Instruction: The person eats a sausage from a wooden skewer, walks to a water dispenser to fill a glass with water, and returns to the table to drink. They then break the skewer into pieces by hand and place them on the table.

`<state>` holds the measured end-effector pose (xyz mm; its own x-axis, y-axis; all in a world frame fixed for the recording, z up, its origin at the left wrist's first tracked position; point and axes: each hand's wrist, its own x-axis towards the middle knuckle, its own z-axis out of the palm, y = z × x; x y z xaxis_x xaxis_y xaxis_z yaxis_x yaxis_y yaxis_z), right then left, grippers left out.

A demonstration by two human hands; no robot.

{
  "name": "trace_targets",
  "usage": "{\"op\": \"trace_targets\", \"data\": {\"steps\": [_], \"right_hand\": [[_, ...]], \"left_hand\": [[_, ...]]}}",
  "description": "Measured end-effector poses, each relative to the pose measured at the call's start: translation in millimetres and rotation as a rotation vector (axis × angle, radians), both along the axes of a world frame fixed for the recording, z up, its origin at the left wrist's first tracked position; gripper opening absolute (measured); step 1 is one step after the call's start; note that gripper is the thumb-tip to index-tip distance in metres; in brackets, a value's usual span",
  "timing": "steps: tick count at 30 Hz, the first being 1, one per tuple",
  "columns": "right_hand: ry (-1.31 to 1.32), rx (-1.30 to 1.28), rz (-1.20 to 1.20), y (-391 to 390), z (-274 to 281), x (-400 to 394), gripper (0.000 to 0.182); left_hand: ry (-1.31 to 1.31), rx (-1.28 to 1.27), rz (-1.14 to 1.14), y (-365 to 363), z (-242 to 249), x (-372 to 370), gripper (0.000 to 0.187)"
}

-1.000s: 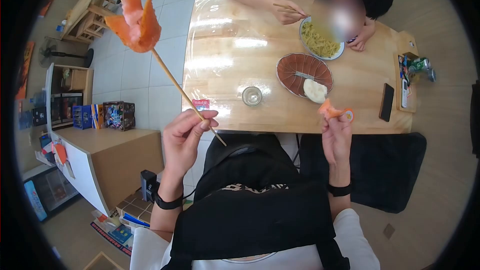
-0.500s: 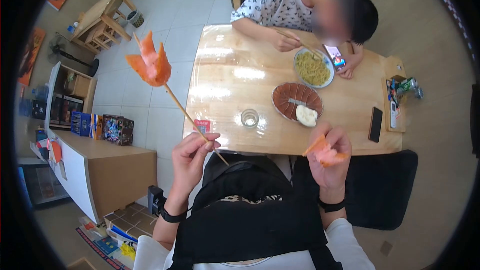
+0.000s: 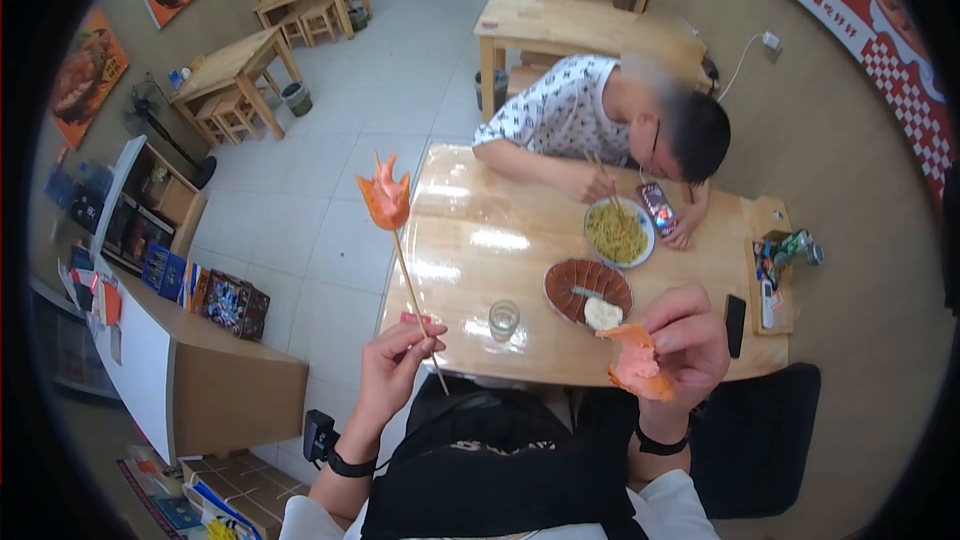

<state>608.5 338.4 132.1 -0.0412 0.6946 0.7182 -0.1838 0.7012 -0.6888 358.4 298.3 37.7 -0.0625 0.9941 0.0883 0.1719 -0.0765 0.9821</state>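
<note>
My left hand (image 3: 392, 368) pinches the lower part of a thin wooden skewer (image 3: 409, 278), held nearly upright. On its top sits a split piece of sausage (image 3: 386, 202), orange-brown outside and pink inside, with jagged ends. My right hand (image 3: 697, 345) is closed on a torn sausage piece (image 3: 638, 368), pinched between thumb and fingers in front of the table's near edge. Just beyond it, a brown plate (image 3: 572, 283) with pale lines carries a white lump of food (image 3: 603, 315). A clear glass (image 3: 504, 318) stands on the table between my hands.
Across the wooden table (image 3: 460, 230), a person (image 3: 570, 110) eats noodles (image 3: 618, 232) with chopsticks beside a lit phone (image 3: 657, 208). A dark phone (image 3: 735, 326) and a wooden caddy (image 3: 772, 280) lie at right. A counter (image 3: 240, 390) stands at left.
The view has tilted up, showing more of the room. My right hand has risen and turned, with the sausage piece still in it. The skewer stands more upright in my left hand.
</note>
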Motion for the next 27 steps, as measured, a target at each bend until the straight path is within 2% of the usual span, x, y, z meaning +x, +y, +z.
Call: {"op": "trace_targets", "data": {"steps": [5,7,10,17,19,22,27], "right_hand": [[-0.099,0.098,-0.176,-2,21,-6,0.02],[-0.096,0.131,-0.167,-2,27,-12,0.022],[-0.131,0.132,-0.227,-5,32,-18,0.031],[-0.201,0.167,-0.233,-2,37,-23,0.032],[-0.142,0.143,-0.173,-1,37,-23,0.023],[-0.066,0.101,-0.139,1,37,-25,0.022],[-0.101,0.116,-0.118,2,41,-21,0.023]], "left_hand": [[0.028,0.02,-0.021,0,8,-4,0.015],[0.035,0.027,-0.006,0,6,-6,0.015],[0.014,0.042,-0.012,-1,8,-5,0.014],[0.102,0.045,-0.073,0,11,-7,0.014],[0.09,0.015,-0.065,-2,9,-7,0.015],[0.086,0.083,-0.011,-1,1,-5,0.015],[0.111,0.052,-0.03,-1,7,-11,0.015]]}}
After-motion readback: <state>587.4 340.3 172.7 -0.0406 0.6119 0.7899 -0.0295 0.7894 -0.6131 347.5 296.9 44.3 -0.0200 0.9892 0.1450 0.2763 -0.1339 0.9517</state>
